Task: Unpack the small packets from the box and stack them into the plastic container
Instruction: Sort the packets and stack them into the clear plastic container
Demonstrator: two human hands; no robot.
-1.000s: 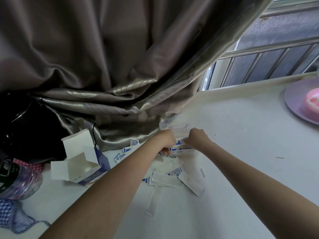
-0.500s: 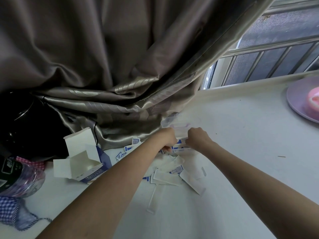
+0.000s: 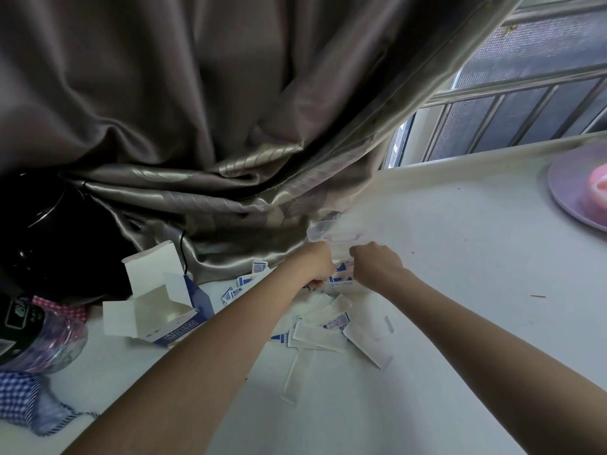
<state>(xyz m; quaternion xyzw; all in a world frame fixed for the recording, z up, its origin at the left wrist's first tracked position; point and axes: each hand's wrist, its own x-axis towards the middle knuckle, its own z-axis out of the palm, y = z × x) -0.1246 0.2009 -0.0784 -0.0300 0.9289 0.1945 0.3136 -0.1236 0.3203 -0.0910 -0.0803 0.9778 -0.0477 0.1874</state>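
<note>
Two bare hands met over a heap of small white-and-blue paper packets (image 3: 323, 326) at the centre of the frame.

Both fists were curled, knuckles up: the left hand (image 3: 317, 264) and the right hand (image 3: 376, 262) sat just beside each other, pinching a few blue-printed packets between them, though the fingertips themselves were hidden. Right behind the knuckles stood the clear plastic container (image 3: 323, 232), touching the hem of the grey satin curtain (image 3: 197, 126). More packets lay scattered on the white table (image 3: 460, 274) below the hands. At centre left, the opened white-and-blue cardboard box (image 3: 157, 303) lay with its flaps up. A lilac round plate (image 3: 565, 188) sat at the right edge.
</note>
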